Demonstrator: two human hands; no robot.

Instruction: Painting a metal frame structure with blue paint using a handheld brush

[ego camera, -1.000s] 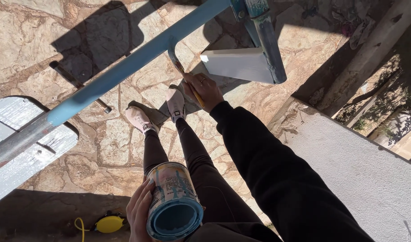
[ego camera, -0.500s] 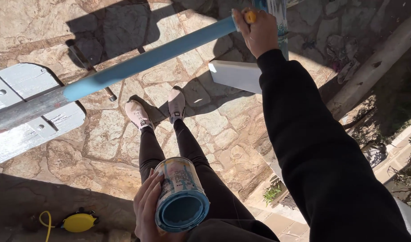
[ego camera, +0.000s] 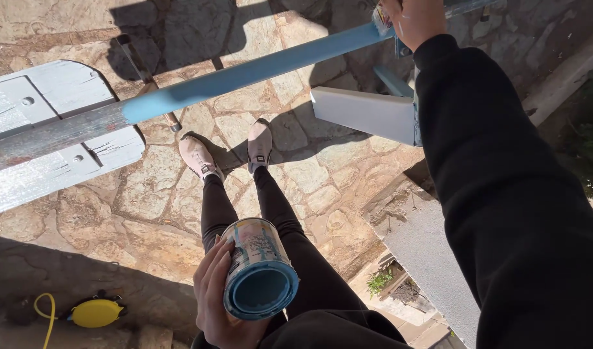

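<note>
Left hand grips an open paint can holding blue paint, at 6 o'clock. Right hand holds a brush against the blue beam, at 1 o'clock.

1. Paint can: round tin streaked with blue drips, blue paint inside, tilted with its open mouth toward the camera, low in view.
2. Blue rail: long, painted pole slanting upward to the right.
</note>
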